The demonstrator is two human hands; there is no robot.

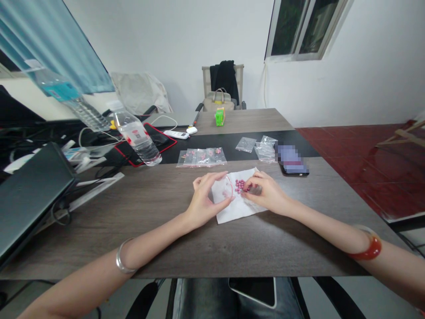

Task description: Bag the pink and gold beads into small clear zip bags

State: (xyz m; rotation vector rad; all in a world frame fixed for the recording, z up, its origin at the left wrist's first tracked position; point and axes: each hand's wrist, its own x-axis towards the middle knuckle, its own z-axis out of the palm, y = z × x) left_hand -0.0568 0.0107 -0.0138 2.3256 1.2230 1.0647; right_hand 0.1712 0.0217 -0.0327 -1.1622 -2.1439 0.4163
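My left hand (204,201) holds a small clear zip bag (227,189) by its red-edged mouth, thumb and fingers curved around it. A cluster of small round pink beads (239,186) lies on a white paper tissue (232,215), right beside the bag. My right hand (270,195) is over the right side of the cluster, its fingertips pinched together among the beads. Its fingers partly cover what they grip, seemingly a bead. The tissue rests flat on the wooden desk (159,195), with both hands over it.
Behind the tissue lie several filled zip bags (201,157), and further right a clear bag (245,144) and other bags (266,148). A phone (294,161) is at the right. Water bottles (136,135) and a laptop (36,190) stand left. A green box (219,117) sits far back.
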